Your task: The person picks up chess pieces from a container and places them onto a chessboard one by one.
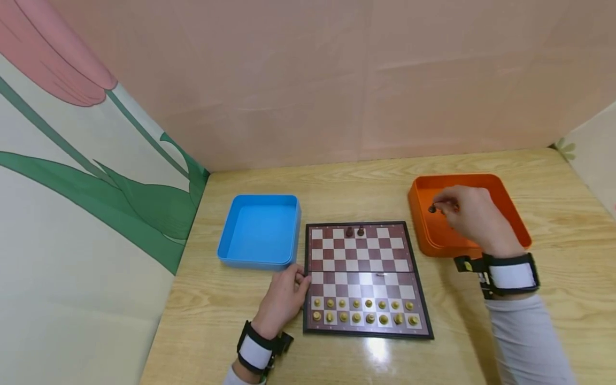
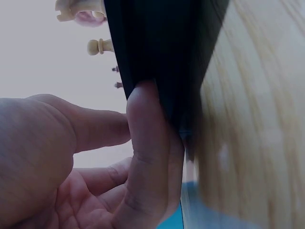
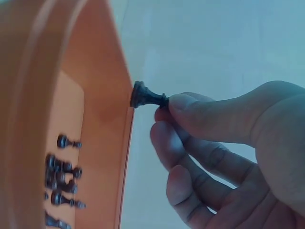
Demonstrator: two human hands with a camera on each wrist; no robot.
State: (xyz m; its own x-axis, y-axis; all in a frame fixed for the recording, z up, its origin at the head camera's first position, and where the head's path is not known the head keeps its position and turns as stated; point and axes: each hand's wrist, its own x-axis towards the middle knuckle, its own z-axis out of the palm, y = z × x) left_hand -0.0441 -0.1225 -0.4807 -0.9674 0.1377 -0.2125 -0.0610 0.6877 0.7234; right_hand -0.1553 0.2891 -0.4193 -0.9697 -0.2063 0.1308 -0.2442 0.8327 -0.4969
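Pinching a dark piece [image 1: 432, 209] by its top, the right hand [image 1: 469, 216] has thumb and forefinger together, other fingers loosely bent, over the orange tray [image 1: 443, 250]; the wide base juts past the fingertips, left of that hand. It looks light, stiff and smooth, apt to twirl; its slim waist should give a surer hold. The left hand [image 1: 284, 299], fingers bent, grips the board [image 1: 370, 252] just to its right.
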